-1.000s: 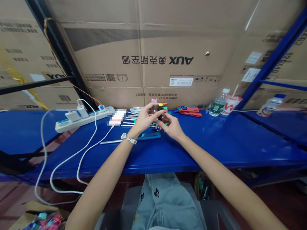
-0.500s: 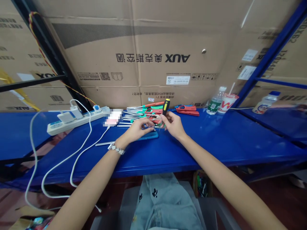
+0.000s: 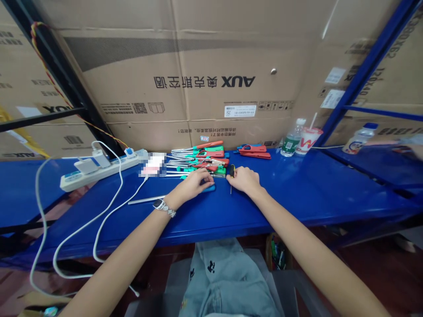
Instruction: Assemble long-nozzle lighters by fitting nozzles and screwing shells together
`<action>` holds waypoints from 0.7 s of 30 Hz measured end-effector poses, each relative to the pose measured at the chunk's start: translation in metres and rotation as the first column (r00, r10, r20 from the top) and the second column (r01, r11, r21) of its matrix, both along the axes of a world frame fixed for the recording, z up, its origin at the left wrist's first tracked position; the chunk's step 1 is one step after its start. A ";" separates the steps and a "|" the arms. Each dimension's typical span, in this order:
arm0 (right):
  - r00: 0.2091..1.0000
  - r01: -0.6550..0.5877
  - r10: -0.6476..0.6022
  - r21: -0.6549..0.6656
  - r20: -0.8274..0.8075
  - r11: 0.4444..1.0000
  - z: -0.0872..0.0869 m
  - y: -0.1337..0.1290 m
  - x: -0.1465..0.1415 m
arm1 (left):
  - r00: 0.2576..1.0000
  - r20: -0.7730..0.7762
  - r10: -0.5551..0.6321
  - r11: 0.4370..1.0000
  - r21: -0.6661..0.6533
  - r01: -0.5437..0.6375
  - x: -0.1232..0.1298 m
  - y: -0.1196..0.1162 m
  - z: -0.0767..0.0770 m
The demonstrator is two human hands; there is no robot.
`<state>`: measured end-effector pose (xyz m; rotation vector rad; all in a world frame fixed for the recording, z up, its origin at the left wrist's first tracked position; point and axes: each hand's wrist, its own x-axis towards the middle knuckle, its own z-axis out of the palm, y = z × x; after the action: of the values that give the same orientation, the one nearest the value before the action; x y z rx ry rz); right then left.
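My right hand [image 3: 245,178] is closed round a black and yellow screwdriver [image 3: 231,171], its thin shaft pointing down toward the blue table. To its left, my left hand [image 3: 195,181] has curled fingers over the handle end of a blue lighter [image 3: 209,188] with a long metal tube; whether the fingers grip it is hidden. Just behind both hands lies a pile of red and green long-tube lighters [image 3: 211,154]. Red and blue handle pieces [image 3: 254,154] rest further right.
A white power strip [image 3: 99,169] with cables and a blurred-out phone [image 3: 152,165] are at the left. A water bottle [image 3: 292,138], a paper cup with straw [image 3: 308,141] and a blue-capped bottle [image 3: 359,138] stand at the right. Cardboard [image 3: 211,53] rises behind the blue table [image 3: 284,198].
My right hand has lowered the screwdriver from above the pile to the table in front of it. My left hand has drawn back slightly toward me, over the blue lighter.
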<state>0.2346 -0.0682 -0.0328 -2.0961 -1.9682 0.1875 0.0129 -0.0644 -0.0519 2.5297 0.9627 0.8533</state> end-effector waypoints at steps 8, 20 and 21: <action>0.983 -0.130 0.161 0.294 -0.083 0.947 -0.009 -0.001 0.002 | 0.999 -0.049 -0.007 0.998 0.069 0.011 0.002 0.003 -0.004; 0.206 -0.452 0.588 0.457 -0.782 0.766 -0.014 0.005 -0.030 | 0.935 0.279 0.218 0.969 0.048 -0.240 0.019 -0.003 0.045; 0.163 -0.437 0.553 0.443 -0.817 0.783 -0.012 0.006 -0.033 | 0.917 0.318 0.239 0.966 0.021 -0.259 0.021 -0.003 0.049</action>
<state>0.2014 -0.0622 -0.0449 -0.6924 -1.6504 1.1136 0.0339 -0.0672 -0.0031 2.2511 1.1791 1.3330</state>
